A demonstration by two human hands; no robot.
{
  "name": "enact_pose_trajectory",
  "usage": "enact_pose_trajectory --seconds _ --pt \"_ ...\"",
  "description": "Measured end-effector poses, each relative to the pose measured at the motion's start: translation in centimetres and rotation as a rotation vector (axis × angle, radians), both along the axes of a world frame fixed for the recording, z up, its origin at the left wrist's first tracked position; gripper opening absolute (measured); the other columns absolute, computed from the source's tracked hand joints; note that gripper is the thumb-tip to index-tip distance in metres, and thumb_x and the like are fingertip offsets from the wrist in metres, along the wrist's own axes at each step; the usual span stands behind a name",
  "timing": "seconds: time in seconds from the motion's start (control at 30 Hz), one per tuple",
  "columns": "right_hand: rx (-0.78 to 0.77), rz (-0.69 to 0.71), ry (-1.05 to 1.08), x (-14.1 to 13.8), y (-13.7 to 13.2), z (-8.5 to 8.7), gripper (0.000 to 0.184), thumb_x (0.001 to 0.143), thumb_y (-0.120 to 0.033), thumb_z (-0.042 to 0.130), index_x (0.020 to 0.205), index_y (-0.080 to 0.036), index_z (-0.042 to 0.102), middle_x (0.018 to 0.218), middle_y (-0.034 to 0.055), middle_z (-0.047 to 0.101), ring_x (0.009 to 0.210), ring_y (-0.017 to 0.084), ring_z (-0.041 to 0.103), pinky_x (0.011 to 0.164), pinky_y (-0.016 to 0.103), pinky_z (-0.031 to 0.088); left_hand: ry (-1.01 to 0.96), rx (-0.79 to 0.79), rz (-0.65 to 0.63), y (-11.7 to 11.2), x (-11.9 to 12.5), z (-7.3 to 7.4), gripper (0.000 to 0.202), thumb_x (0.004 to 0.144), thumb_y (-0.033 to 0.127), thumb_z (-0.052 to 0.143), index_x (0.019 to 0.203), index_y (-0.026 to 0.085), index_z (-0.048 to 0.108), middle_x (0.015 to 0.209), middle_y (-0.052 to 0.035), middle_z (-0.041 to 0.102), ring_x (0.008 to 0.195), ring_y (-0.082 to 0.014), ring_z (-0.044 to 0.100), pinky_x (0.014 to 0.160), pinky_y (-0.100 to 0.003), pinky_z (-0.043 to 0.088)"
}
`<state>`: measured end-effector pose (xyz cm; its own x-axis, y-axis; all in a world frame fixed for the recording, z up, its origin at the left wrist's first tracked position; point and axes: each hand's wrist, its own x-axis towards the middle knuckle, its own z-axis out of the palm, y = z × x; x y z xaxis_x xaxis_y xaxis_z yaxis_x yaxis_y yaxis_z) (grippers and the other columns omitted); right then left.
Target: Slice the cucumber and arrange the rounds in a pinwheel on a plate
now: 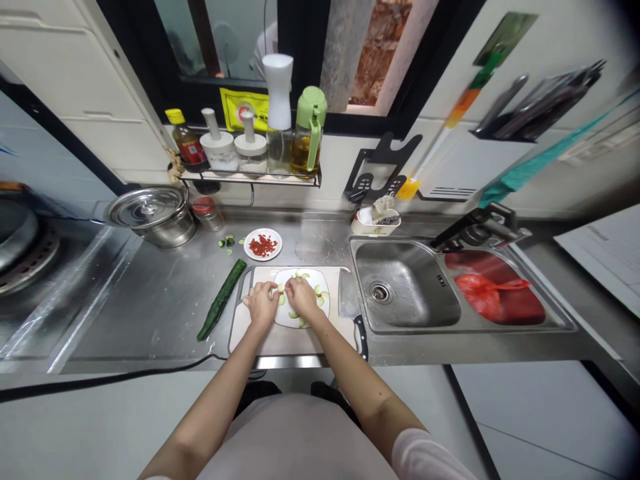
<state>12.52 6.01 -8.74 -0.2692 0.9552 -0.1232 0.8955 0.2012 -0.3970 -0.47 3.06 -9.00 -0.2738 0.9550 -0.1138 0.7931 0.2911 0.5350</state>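
A square white plate (pixel 302 319) rests on the cutting board (pixel 245 337) in front of me. Thin cucumber slices (pixel 321 295) lie around its rim in small groups, some with a red bit at the centre. At the plate's left side, the thumb and index finger of my left hand (pixel 262 303) close on the edge of a cucumber slice (pixel 282 297). My right hand (pixel 302 297) is just beside it over the plate, fingers pinched together; its fingertips hide what they hold. A kitchen knife (pixel 361 337) lies along the board's right end.
Left of the board is a whole cucumber (pixel 221 300). Behind the board are a small plate (pixel 248 247) of chopped red bits and some cucumber pieces (pixel 227 241). A lidded pot (pixel 167 230) stands back left; the sink (pixel 407 283) is at right. A bottle shelf (pixel 250 177) hangs above.
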Motion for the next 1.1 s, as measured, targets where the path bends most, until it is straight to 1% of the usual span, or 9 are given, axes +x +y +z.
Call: enact_pose_trajectory --seconds 0.1,0.2,0.5,0.73,0.83,0.9,0.97,1.1 --pt "-0.01 -0.008 0.004 0.1 0.0 0.2 0.018 0.096 -0.025 0.047 0.1 -0.019 0.063 0.105 0.0065 0.063 0.1 0.019 0.05 0.078 0.027 0.037 0.001 0.008 0.013 0.0 0.0 0.2 0.019 0.085 0.032 0.057 0.1 0.028 0.068 0.106 -0.0067 0.063 0.107 -0.0284 0.053 0.09 -0.042 0.031" --pt "-0.016 -0.003 -0.005 -0.2 0.0 0.1 0.017 0.095 -0.027 0.048 0.098 -0.02 0.064 0.106 0.0066 0.062 0.101 0.02 0.05 0.077 0.027 0.037 0.005 0.011 -0.002 0.1 0.2 0.1 0.019 0.085 0.034 0.057 0.1 0.028 0.068 0.106 -0.0067 0.063 0.108 -0.0285 0.052 0.09 -0.042 0.03" --pt "-0.008 0.024 -0.051 -0.7 0.1 -0.5 0.018 0.095 -0.026 0.048 0.098 -0.02 0.064 0.106 0.0081 0.062 0.1 0.02 0.051 0.078 0.028 0.038 0.04 0.009 -0.03 0.4 0.4 -0.5 0.018 0.085 0.031 0.058 0.1 0.028 0.067 0.108 -0.0071 0.062 0.111 -0.0285 0.051 0.09 -0.042 0.03" --pt "-0.018 0.036 -0.065 -0.9 0.2 -0.3 0.018 0.094 -0.025 0.048 0.098 -0.019 0.065 0.106 0.009 0.062 0.1 0.021 0.051 0.078 0.028 0.037 0.038 0.015 -0.031 0.3 0.6 -0.3 0.018 0.085 0.03 0.057 0.1 0.028 0.067 0.107 -0.0068 0.062 0.109 -0.0281 0.051 0.09 -0.042 0.03" --pt "-0.024 0.022 -0.044 -0.9 0.3 0.0 0.017 0.094 -0.025 0.048 0.098 -0.019 0.064 0.105 0.0081 0.062 0.099 0.02 0.051 0.077 0.028 0.037 0.031 0.014 -0.026 0.3 0.6 -0.2 0.018 0.085 0.03 0.057 0.099 0.028 0.067 0.105 -0.0069 0.062 0.109 -0.0281 0.052 0.089 -0.042 0.031" --pt "-0.012 -0.003 -0.013 -0.3 0.3 0.4 0.017 0.094 -0.024 0.048 0.098 -0.019 0.064 0.103 0.007 0.063 0.097 0.019 0.051 0.077 0.027 0.036 0.018 0.017 -0.018 0.3 0.5 0.0 0.017 0.085 0.03 0.056 0.098 0.028 0.068 0.105 -0.0067 0.062 0.108 -0.0281 0.052 0.089 -0.042 0.032" --pt "0.028 -0.041 0.032 1.0 0.2 0.9 0.017 0.094 -0.024 0.047 0.098 -0.019 0.063 0.101 0.006 0.063 0.096 0.018 0.052 0.078 0.026 0.036 -0.001 0.026 0.0 0.2 0.2 0.2 0.018 0.085 0.03 0.056 0.098 0.028 0.068 0.105 -0.0065 0.063 0.107 -0.0281 0.053 0.089 -0.042 0.032" --pt "0.111 -0.178 0.133 5.7 -0.3 1.6 0.016 0.092 -0.022 0.048 0.094 -0.018 0.063 0.096 0.0049 0.064 0.09 0.017 0.053 0.078 0.025 0.036 -0.033 0.052 0.058 0.1 -0.4 0.8 0.02 0.085 0.032 0.056 0.101 0.028 0.068 0.105 -0.0066 0.064 0.105 -0.0283 0.054 0.089 -0.042 0.032"
